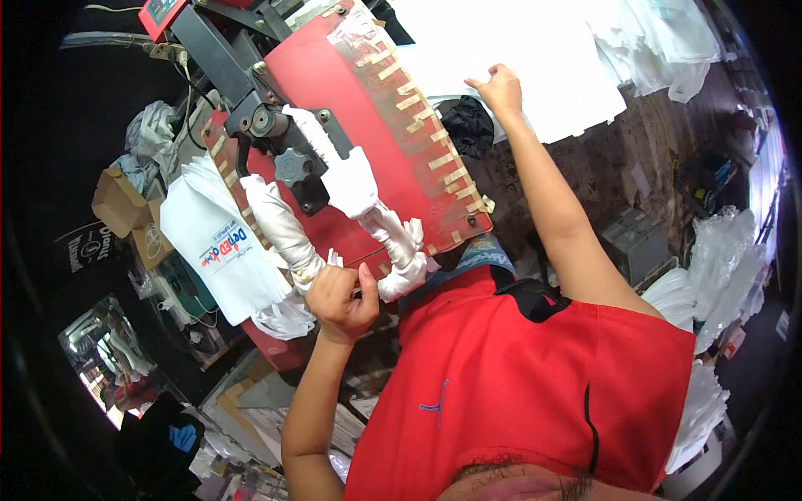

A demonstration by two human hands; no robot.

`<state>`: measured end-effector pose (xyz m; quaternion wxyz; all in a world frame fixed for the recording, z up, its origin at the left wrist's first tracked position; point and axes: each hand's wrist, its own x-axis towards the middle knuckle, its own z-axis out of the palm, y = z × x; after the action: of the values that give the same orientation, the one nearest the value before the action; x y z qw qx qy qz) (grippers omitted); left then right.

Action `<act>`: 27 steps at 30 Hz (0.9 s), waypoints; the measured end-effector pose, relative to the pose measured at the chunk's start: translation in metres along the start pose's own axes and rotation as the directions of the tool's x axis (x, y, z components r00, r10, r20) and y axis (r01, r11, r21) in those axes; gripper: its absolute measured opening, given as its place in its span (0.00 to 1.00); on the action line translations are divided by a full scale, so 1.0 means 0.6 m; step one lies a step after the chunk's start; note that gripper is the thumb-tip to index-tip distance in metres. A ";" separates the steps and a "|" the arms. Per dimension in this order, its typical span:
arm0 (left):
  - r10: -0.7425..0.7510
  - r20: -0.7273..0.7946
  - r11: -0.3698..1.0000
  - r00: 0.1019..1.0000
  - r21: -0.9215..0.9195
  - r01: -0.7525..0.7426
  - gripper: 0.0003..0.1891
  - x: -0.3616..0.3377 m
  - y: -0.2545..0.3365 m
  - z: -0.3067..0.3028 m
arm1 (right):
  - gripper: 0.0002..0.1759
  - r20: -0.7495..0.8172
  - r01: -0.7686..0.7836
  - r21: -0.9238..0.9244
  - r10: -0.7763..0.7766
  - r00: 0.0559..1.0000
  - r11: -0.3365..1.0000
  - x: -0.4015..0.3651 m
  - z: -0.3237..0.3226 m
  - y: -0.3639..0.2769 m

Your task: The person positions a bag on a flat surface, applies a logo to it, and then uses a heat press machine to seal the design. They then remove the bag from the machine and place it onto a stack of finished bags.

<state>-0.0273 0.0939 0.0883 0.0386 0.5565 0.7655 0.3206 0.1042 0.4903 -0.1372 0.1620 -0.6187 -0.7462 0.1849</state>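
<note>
Count check, what's in view:

- 1 red press [368, 108], plate tilted up, with a row of tan tape strips [426, 125] down its edge. They're too many to count cleanly.
- 1 handle [393, 238] with 2 arms, both wrapped in white cloth. 1 black knob [291, 167] sits between them.
- Your left hand [341, 299] is clenched around the handle where the 2 arms meet, thumb on top.
- 1 white printed piece [219, 250] lies just left of that hand, logo facing up.
- Your right hand [499, 88] is stretched well away from the press. Its fingers are curled on the edge of 1 large white sheet [543, 58] on the counter [635, 134]. I can't tell if you're actually pinching it.
- 1 black cloth [468, 125] sits between the press and the sheet.
</note>
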 end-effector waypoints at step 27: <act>0.361 0.114 0.925 0.926 -0.171 -0.339 0.07 0.190 0.394 0.027 | 0.30 0.453 -0.438 0.891 -0.159 0.877 0.121 0.057 -0.174 0.004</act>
<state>0.1318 0.2421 0.2357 0.0770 0.7016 0.6229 0.3374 0.1494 0.5322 -0.0459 0.3334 -0.3658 -0.3874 0.7778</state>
